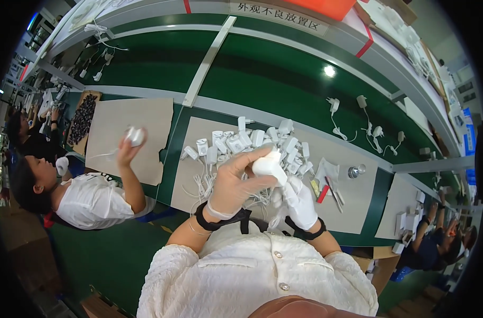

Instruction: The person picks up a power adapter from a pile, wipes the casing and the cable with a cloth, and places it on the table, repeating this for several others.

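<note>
A white power adapter (269,166) is raised in front of my chest. My left hand (235,183), in a thin pale glove, is closed around it with fingers on top and thumb below. My right hand (299,200), in a white glove, is closed at the adapter's lower right end, and its fingertips are partly hidden. White cord (276,216) hangs beneath the right hand. Behind my hands lies a heap of white adapters (236,142), with their coiled cords (199,183) spread toward me on the left.
Right of the heap are a red marker-like piece (322,194), a pen, a clear bag (328,172) and a small metal-topped jar (356,170). Several adapters hang on the green back panel (284,69). On the left, a co-worker's hand (127,151) holds a white adapter over brown cardboard (130,122).
</note>
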A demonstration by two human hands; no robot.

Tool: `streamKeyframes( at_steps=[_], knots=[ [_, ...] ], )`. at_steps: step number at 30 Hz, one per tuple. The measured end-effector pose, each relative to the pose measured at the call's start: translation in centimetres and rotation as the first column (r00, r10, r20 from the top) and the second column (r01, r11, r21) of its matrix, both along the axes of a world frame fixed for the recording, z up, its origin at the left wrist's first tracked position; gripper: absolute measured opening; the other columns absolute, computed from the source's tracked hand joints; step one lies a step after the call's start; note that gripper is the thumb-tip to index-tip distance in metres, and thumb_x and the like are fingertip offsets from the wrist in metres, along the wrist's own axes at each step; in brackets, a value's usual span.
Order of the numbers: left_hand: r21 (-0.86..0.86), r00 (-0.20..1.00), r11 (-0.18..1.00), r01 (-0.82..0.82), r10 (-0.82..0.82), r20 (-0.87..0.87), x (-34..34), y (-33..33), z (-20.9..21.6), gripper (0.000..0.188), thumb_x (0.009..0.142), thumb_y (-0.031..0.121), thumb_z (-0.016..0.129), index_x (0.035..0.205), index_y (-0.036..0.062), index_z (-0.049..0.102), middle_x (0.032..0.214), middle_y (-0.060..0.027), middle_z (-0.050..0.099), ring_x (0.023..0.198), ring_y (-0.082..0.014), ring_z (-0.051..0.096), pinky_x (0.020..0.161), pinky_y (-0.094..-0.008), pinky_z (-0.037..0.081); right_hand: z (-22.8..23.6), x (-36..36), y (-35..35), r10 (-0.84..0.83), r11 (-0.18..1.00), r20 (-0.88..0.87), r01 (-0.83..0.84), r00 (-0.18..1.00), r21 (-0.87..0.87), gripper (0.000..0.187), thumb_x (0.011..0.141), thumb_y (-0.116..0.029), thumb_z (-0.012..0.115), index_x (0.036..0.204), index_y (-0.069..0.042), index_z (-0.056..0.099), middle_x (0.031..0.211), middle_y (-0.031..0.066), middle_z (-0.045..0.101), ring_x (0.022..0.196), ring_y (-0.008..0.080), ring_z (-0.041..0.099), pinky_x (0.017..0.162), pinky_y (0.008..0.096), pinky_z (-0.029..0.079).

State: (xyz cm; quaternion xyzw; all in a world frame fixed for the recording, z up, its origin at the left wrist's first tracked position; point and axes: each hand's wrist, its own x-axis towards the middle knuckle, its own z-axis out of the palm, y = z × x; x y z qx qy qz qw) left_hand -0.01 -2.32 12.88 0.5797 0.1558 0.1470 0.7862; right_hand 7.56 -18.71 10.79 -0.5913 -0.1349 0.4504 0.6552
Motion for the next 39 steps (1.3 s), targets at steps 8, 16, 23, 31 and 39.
streamKeyframes(
  at_steps=[8, 16, 23, 31, 39],
  knots=[
    [-0.075, 0.992, 0.997, -0.034, 0.024, -0.123, 1.4, -0.2, -0.1, 0.027, 0.085, 0.008, 0.065, 0.11, -0.0015, 0.065, 0.089, -0.0039, 0.064, 0.074, -0.0085, 0.058, 0.066, -0.019, 0.045, -0.2, -0.3, -0.5, 0.014, 0.996, -0.035, -0.011, 0.999, 0.086, 0.035, 0.1, -0.034, 0.043, 0.095, -0.001, 0.056, 0.055, -0.0007, 0.047, 0.041, 0.0085, 0.037, 0.043, 0.0234, 0.033],
    [-0.236, 0.826, 0.949, 0.208, -0.3, -0.478, 3.8, 3.0, -5.2, 0.033, 0.088, 0.03, 0.063, 0.09, -0.0029, 0.064, 0.083, -0.012, 0.064, 0.068, -0.0136, 0.061, 0.06, -0.0257, 0.048, -0.8, 2.2, -1.1, 0.176, 0.927, -0.659, 0.102, 0.731, 0.361, 0.034, 0.098, -0.036, 0.048, 0.094, -0.003, 0.056, 0.055, -0.0022, 0.046, 0.041, 0.0071, 0.036, 0.041, 0.0226, 0.031],
    [0.923, 0.739, 0.224, 0.314, 0.552, -0.386, 7.7, 5.4, -16.5, 0.04, 0.082, 0.041, 0.061, 0.099, 0.0049, 0.066, 0.098, -0.0178, 0.061, 0.084, -0.0342, 0.063, 0.072, -0.044, 0.051, -5.3, 8.7, 1.6, -0.104, 0.983, 0.097, 0.117, 0.99, -0.14, 0.026, 0.097, -0.021, 0.045, 0.081, -0.005, 0.057, 0.065, 0.0019, 0.056, 0.052, 0.0141, 0.051, 0.044, 0.0256, 0.037],
    [0.793, 0.741, 0.38, 0.475, 0.312, -0.594, 7.4, 9.1, -18.3, 0.027, 0.081, 0.025, 0.062, 0.097, 0.0035, 0.064, 0.101, -0.0184, 0.06, 0.091, -0.0367, 0.063, 0.078, -0.0427, 0.052, -14.5, 24.9, 2.3, 0.317, 0.655, 0.823, 0.519, 0.471, -0.549, 0.033, 0.093, -0.032, 0.046, 0.092, -0.003, 0.062, 0.087, 0.022, 0.063, 0.088, 0.0395, 0.061, 0.075, 0.0472, 0.048],
    [0.799, 0.813, 0.483, 0.359, 0.257, -0.522, 4.2, 10.8, -20.2, 0.034, 0.078, 0.016, 0.062, 0.11, 0.0056, 0.065, 0.107, -0.0207, 0.06, 0.092, -0.0374, 0.062, 0.081, -0.0441, 0.05, -9.5, 9.4, 8.0, 0.521, 0.762, 0.729, 0.144, 0.444, -0.631, 0.034, 0.09, -0.035, 0.052, 0.083, -0.006, 0.066, 0.083, 0.0189, 0.064, 0.075, 0.0353, 0.062, 0.067, 0.0453, 0.049]
  ],
)
